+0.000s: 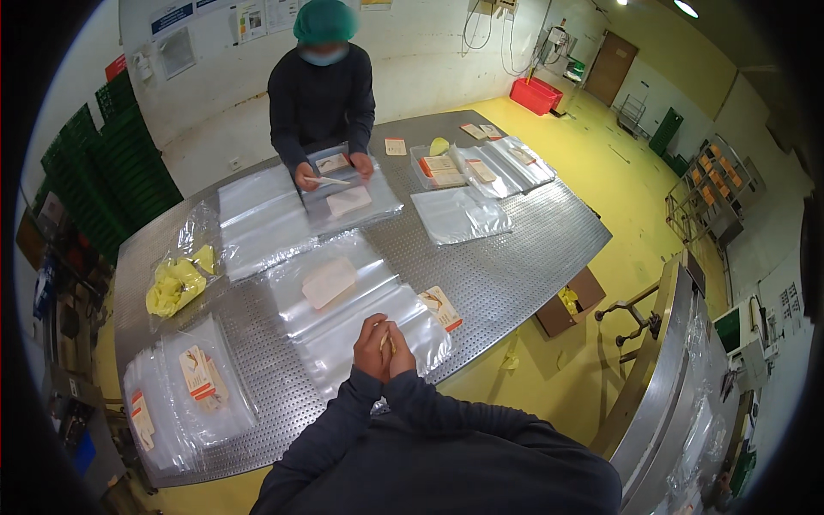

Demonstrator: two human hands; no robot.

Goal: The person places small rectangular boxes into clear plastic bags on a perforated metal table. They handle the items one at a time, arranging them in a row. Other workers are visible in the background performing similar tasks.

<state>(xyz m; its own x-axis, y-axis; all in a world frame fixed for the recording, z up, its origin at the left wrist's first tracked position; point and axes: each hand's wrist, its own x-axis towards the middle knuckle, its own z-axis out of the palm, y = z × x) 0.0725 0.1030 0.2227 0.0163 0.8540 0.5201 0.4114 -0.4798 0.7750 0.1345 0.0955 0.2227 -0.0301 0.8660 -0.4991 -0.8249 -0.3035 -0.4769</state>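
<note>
Close to my body, over the near end of a pile of clear plastic bags (378, 300), my left hand (371, 348) and my right hand (400, 354) are pressed together. The fingers of both are curled inward. A small pale edge shows between them, too little to name. Higher up on the same bags lies a blank pinkish card (329, 283). Just right of my hands, a printed white and orange card (442, 307) rests partly beside the bags on the perforated metal table (515, 283).
Across the table, a person in a green hair cover (324, 21) handles cards over more bags (262, 219). Yellow crumpled plastic (174, 286) and bags with cards (193, 386) lie left. Right are a clear box of cards (439, 170), a floor carton (584, 300) and a steel conveyor (652, 360).
</note>
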